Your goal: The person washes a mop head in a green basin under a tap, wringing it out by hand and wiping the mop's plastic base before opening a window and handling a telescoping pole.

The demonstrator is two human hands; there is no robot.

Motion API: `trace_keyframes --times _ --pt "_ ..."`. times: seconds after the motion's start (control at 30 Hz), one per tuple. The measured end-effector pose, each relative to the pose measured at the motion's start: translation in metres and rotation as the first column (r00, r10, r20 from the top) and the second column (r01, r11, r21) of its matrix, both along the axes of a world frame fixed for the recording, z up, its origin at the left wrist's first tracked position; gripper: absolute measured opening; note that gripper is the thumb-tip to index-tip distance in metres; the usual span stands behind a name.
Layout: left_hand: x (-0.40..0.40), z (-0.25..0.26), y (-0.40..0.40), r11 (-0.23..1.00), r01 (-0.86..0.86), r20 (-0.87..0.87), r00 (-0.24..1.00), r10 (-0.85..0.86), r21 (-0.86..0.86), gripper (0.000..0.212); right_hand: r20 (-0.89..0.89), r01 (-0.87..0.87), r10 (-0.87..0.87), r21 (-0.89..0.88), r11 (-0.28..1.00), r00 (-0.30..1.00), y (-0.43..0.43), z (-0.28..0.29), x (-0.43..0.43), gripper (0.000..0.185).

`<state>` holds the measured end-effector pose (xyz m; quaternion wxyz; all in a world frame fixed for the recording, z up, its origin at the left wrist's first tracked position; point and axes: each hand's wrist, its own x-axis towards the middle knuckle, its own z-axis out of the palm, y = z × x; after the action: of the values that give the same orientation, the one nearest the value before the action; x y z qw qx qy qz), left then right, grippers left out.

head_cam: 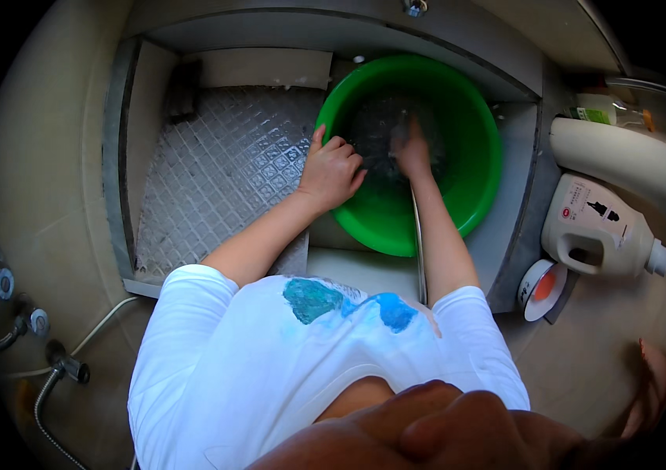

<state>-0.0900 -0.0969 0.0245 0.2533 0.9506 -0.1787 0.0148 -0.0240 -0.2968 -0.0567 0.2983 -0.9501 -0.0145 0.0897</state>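
Note:
A large green plastic basin (pixel 482 170) with water in it stands at the right side of a sink (pixel 131 147). My left hand (pixel 333 170) grips the basin's left rim, its thumb and fingers on either side of the wall. Inside the basin, my right hand (pixel 413 147) reaches down into the churning water. Its fingers are blurred by the water, so whether it holds something cannot be told. Left of the basin lies a wet washboard-like surface with a raised diamond pattern (pixel 221 170).
A laundry detergent jug (pixel 591 223), a white bowl with something orange-red inside (pixel 538 291) and a clear bottle (pixel 626 114) are to the right. A dark brush-like thing (pixel 183 91) sits in the sink's back left corner. Valves with hoses (pixel 30 320) are on the left wall.

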Motion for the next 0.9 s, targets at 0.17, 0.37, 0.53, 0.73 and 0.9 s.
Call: trace_keyframes --times 0.17,0.37,0.53,0.73,0.9 --pt "-0.002 0.001 0.000 1.000 -0.006 0.023 1.000 0.005 0.006 0.011 -0.250 0.062 -0.069 -0.038 0.997 0.966 -0.008 0.012 -0.023 0.077" --pt "-0.002 -0.006 0.002 0.977 -0.047 0.115 0.991 0.072 -0.207 0.014 -0.361 0.245 -0.121 0.320 0.915 0.925 0.003 0.057 -0.057 0.072" --pt "-0.004 0.004 0.009 0.619 -0.325 -0.125 0.931 0.343 -0.715 0.023 -0.419 0.279 -0.116 0.354 0.893 0.901 0.025 0.129 -0.076 0.063" --pt "-0.053 0.030 0.036 -0.036 -0.750 -0.751 0.660 0.023 -0.660 0.046 -0.391 0.276 0.142 0.823 0.497 0.909 0.055 0.200 -0.075 0.060" --pt "-0.078 0.048 0.035 -0.429 -0.858 -0.476 0.513 -0.714 -0.282 0.071 -0.260 0.131 0.363 0.930 0.344 0.895 0.086 0.229 -0.076 0.065"
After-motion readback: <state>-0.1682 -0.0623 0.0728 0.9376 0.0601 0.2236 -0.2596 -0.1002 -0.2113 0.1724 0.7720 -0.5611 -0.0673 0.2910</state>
